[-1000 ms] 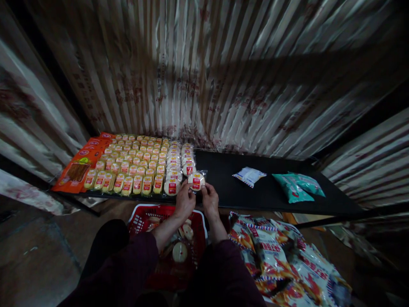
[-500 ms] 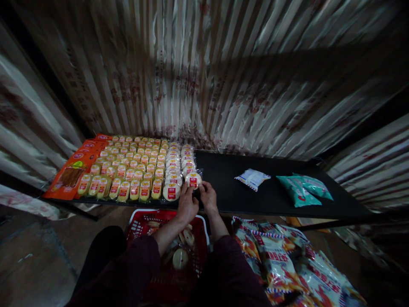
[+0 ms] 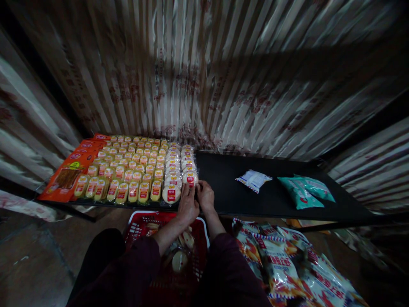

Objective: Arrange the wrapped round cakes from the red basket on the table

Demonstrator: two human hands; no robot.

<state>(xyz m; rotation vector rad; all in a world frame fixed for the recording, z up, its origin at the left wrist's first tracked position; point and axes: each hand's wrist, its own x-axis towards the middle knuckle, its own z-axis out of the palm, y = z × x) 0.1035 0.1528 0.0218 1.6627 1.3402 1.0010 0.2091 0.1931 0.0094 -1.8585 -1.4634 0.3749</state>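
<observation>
A round, pale packaged cake (image 3: 191, 178) with a red label lies at the front end of the rightmost row on the black shelf (image 3: 220, 179). My left hand (image 3: 188, 207) has its fingers closed on the near edge of this cake. On the cake's right edge, the bent fingers of my right hand (image 3: 206, 197) grip the clear wrapper; the fingertips are partly hidden. Just left of my left hand sits another round packaged cake (image 3: 171, 194), at the front of the neighbouring row.
Rows of yellow oval packaged cakes (image 3: 132, 168) and orange snack packets (image 3: 68, 170) fill the shelf's left side. A white packet (image 3: 254, 180) and teal bags (image 3: 302, 194) lie to the right. Below stand a red basket (image 3: 204, 232) and a heap of snack bags (image 3: 281, 264).
Both hands have moved the round packaged cake slightly away from me and left, into line with its row. My view has shifted a little.
</observation>
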